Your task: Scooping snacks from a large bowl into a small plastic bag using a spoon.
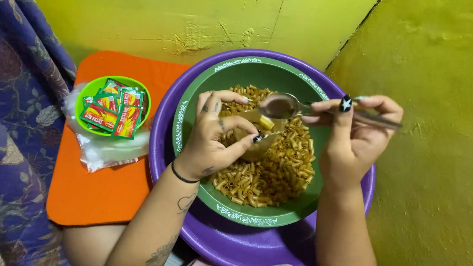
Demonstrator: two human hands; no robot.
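1. Standing over the person's shoulder, I see the right hand (356, 137) pinching a metal spoon (304, 107) by its handle, thumb and forefinger closed narrowly around it, the other fingers curled beside.
2. The spoon's long axis lies nearly level, running sideways: its bowl points toward the left hand, its handle tip pokes out past the right fingers on the far side. Held flat like that, whatever brownish stuff sits in the bowl stays put.
3. The left hand (214, 134) is cupped around a small tan cup or pouch (255, 139) (I cannot tell which), fingers wrapped on it, thumb pressing its near side. It sits just below the spoon's bowl, so anything spilled would land inside.
4. Both hover over a green plate (194, 100) heaped with dry elbow pasta (278, 171), nested in a purple basin (163, 123), which catches strays.
5. Well apart, beyond the left knuckles, a green bowl (85, 93) of red seasoning sachets (112, 114) rests on clear plastic (106, 152) over an orange stool top (96, 195).
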